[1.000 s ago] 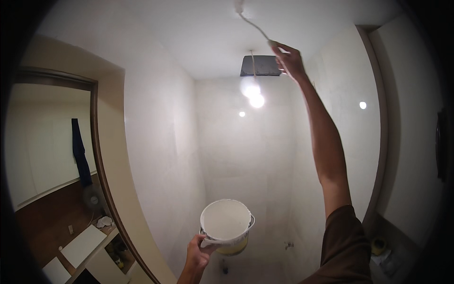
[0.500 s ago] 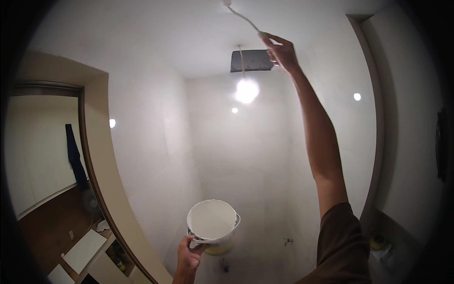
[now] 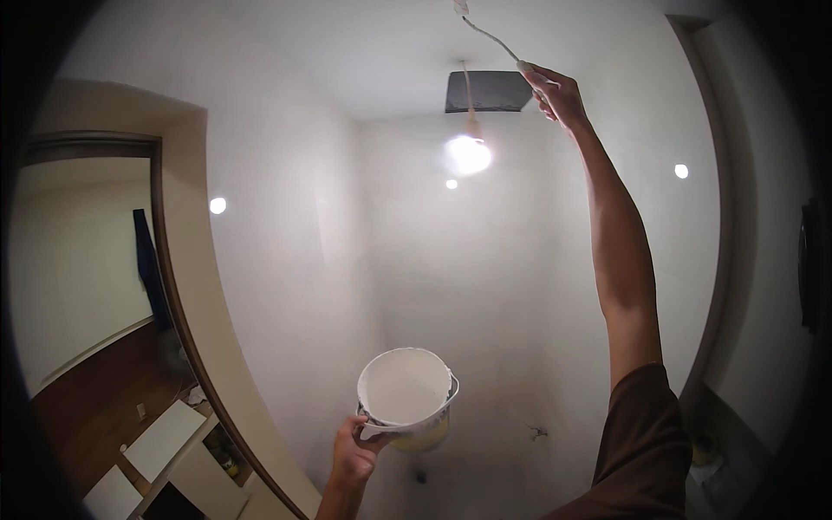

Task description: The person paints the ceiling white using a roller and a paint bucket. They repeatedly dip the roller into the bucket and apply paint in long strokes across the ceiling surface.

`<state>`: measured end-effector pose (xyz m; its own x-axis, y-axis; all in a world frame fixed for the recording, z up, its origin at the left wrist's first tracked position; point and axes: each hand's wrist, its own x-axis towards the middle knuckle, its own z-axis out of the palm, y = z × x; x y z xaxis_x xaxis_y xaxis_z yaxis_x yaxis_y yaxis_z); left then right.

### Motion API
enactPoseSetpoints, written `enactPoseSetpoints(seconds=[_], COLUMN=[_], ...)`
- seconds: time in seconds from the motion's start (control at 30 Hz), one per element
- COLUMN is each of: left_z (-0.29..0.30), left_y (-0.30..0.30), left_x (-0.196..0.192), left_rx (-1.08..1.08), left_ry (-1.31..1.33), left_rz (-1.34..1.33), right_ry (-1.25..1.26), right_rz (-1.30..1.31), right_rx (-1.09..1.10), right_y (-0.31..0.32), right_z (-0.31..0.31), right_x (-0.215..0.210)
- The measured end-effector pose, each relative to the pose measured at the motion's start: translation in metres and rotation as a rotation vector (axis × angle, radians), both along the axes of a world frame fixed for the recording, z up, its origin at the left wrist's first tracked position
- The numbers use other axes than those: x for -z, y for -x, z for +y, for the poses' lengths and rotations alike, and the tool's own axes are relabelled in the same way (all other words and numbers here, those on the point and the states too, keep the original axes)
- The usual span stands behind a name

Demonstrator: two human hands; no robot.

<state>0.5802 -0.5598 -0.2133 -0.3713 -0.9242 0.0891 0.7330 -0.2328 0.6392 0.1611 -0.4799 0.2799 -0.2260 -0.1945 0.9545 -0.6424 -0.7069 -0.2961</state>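
Observation:
Raised high on the right, my right hand (image 3: 556, 94) is closed round the handle of a small paint roller. Its thin bent rod (image 3: 490, 36) runs up to a pale roller head (image 3: 460, 7) at the ceiling, partly cut off by the top of the picture. Low in the middle, my left hand (image 3: 354, 452) grips the near left side of a white bucket (image 3: 418, 426), thumb at the rim. The bucket tilts toward me and shows whitish paint (image 3: 404, 386) inside. Its wire handle hangs round the side.
A lit bulb (image 3: 469, 154) hangs on a cord from the ceiling, close to my right hand. Behind it is a dark ceiling opening (image 3: 488, 92). A framed doorway (image 3: 165, 225) stands on the left, with white boards beyond. A small tap (image 3: 538, 432) sticks out of the wall low down.
The whole view has shifted, so things sit farther right and mostly higher. Against the bulb's cord, the roller head has moved a little away from me and right. Both grips are the same.

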Motion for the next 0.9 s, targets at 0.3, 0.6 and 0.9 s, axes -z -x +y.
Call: enactPoseSetpoints(seconds=[0.3, 0.6, 0.9], left_z=[0.013, 0.031, 0.026], left_y=[0.010, 0.019, 0.014], left_x=[0.003, 0.001, 0.003], left_rx=[-0.155, -0.270, -0.203], left_ry=[-0.054, -0.074, -0.084], left_rz=[0.021, 0.010, -0.001], right_ry=[-0.022, -0.048, 0.008], right_rz=[0.106, 0.056, 0.053], right_rx=[-0.094, -0.208, -0.262], right_y=[0.009, -0.047, -0.074], right_z=[-0.053, -0.124, -0.156], right_x=[-0.034, -0.059, -0.056])
